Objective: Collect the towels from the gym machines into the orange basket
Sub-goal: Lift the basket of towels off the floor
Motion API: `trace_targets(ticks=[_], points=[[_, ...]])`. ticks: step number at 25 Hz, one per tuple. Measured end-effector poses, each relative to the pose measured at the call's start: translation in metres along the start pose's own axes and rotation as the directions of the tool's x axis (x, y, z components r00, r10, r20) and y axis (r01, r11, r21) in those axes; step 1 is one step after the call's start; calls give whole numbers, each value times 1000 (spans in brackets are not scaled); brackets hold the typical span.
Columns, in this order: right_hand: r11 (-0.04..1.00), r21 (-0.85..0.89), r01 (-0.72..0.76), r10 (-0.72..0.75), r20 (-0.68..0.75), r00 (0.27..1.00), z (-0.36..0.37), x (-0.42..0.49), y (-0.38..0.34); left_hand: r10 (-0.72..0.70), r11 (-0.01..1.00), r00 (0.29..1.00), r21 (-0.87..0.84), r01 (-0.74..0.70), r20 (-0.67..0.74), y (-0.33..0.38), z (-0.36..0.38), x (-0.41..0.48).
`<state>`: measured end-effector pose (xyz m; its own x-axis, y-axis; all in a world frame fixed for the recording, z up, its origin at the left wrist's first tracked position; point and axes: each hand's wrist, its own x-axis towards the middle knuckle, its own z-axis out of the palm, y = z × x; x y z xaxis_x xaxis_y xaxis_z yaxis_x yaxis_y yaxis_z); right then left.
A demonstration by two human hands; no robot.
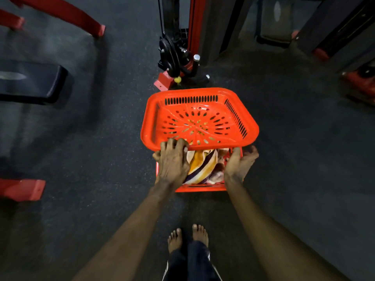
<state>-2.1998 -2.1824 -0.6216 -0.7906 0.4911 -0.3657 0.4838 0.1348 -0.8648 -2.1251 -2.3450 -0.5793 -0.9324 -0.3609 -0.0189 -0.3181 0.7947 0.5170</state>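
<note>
Two hands: left hand (pixel 172 161) fingers grip the slotted lid (pixel 199 118) over a striped towel (pixel 203 167); right hand (pixel 239 163) fingers spread.

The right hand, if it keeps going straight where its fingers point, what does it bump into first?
Probably the orange lid. The right hand is open beside the basket, fingers aimed forward and up at the lid's near edge. Depth is unclear, so it might slip just under it.
</note>
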Motion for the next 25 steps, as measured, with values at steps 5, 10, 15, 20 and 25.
trace_targets(ticks=[5, 10, 15, 20, 25], points=[[979, -151, 137, -131, 45, 990, -34, -11, 13, 92, 994, 979, 77, -79, -180, 5, -23, -22], [935, -284, 213, -144, 245, 959, -52, -20, -12, 245, 970, 916, 94, -227, -317, 45, -104, 28], [957, -71, 281, -254, 263, 931, -55, -8, -37, 252, 964, 916, 163, -209, -313, 56, -162, 90], [978, -13, 208, -199, 239, 950, -45, 19, -42, 94, 992, 984, 100, -79, -152, 32, -151, 130], [985, -80, 150, -124, 266, 956, -37, 30, -36, -51, 988, 972, -154, 16, -227, 24, -134, 152]])
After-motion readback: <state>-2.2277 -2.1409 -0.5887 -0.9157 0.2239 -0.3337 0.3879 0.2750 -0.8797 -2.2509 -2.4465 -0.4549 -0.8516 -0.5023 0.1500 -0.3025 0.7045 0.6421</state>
